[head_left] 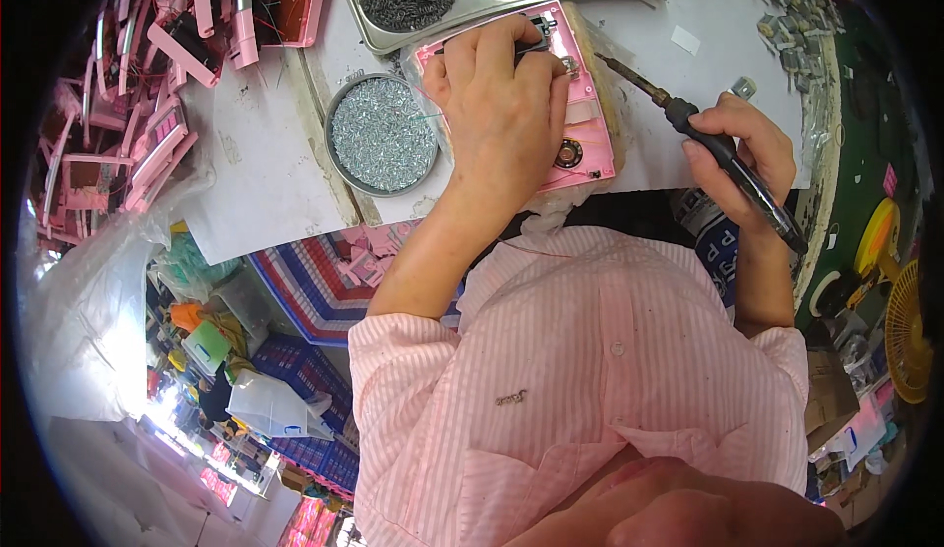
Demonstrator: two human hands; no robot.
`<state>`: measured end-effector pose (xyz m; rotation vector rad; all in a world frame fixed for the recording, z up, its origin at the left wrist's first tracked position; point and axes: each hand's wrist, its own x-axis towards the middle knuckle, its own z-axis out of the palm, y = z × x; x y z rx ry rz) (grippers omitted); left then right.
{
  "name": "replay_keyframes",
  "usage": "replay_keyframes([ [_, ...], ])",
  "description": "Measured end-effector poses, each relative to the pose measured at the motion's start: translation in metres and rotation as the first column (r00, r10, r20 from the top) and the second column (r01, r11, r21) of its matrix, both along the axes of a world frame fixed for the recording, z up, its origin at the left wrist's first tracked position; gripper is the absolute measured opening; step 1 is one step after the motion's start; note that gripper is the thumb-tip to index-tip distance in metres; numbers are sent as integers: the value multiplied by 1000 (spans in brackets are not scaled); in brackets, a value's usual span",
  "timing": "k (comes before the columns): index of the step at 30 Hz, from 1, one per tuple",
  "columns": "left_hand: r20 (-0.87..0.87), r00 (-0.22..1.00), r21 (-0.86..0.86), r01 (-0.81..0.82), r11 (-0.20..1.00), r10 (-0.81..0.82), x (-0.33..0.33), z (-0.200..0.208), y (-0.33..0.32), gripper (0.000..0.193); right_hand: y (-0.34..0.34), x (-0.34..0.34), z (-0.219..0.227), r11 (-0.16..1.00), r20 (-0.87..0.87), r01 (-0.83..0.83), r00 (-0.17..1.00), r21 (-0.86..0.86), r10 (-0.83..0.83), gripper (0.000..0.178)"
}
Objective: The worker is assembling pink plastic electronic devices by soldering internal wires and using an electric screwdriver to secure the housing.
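A pink plastic casing (592, 134) lies on the table in front of me, with metal parts, thin wires and a round dark part (568, 153) fitted in it. My left hand (501, 105) is closed over its left half, fingers curled down around a dark part near the far end. The palm hides what the fingertips grip. To the right, my right hand (742, 149) grips the black handle of a soldering iron (730, 162). Its thin metal tip points up and left, just beside the casing's right edge and apart from it.
A round bowl of small silvery screws (382, 134) stands left of my left hand. Behind is a metal tray (482, 1) with dark springs. Pink casings (128, 144) pile up at the left; grey metal parts (787, 31) heap at the far right. A blue-and-red basket (315, 282) sits below the table edge.
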<state>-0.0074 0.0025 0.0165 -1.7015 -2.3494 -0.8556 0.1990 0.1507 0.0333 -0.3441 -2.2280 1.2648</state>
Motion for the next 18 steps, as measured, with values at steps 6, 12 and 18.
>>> replay_keyframes([
  [6, -6, 1000, -7, -5, 1000, 5, 1, 1, 0, 13, 1, 0, 0, 1000, 12, 2, 1000, -6, -2, 25],
  [12, -33, 999, 7, -29, 1000, 29, 4, -2, 4, 13, -1, -3, -3, 1000, 16, -19, 1000, 19, 19, 24],
  [18, -66, 997, 50, -39, 998, 43, 6, -5, 8, 15, -4, -8, -7, 999, 14, -16, 1000, 43, 16, 23],
])
